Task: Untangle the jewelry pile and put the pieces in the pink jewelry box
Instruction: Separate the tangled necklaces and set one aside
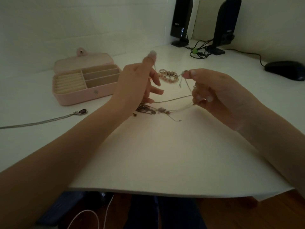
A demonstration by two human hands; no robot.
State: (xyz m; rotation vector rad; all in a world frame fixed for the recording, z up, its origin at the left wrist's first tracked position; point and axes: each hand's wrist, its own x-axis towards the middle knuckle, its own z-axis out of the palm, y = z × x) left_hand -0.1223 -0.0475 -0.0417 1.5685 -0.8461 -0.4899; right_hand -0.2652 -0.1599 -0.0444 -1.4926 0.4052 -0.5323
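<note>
At the far left a silver pendant necklace (49,119) lies stretched along the white desk (165,154), its dark oval pendant just in front of the pink jewelry box (85,86); it looks already freed from the tangle and parked within reach of the box. The box stands open, lid folded back, with ring rolls on its left side and 3 long compartments on its right, all apparently still unfilled, so storing seems not yet begun.

The left hand (137,83) is raised above the desk, thumb up, fingers partly curled around a thin cord (173,100) that runs across to the other hand; holding it taut likely exposes where it crosses the rest. Under and just right of that hand the jewelry pile (148,109) of chains rests on the desk, strands trailing toward the right.

Behind the hands, a beaded bracelet (169,76) in pink and gold tones lies on its own, apart from the pile.

The right hand (219,93) pinches a cord end between thumb and forefinger, lower fingers curled on more strands, probably to draw 1 piece out.

Farther right stand 2 black speakers (181,22) with cables, and a black mouse (285,70) at the edge.
</note>
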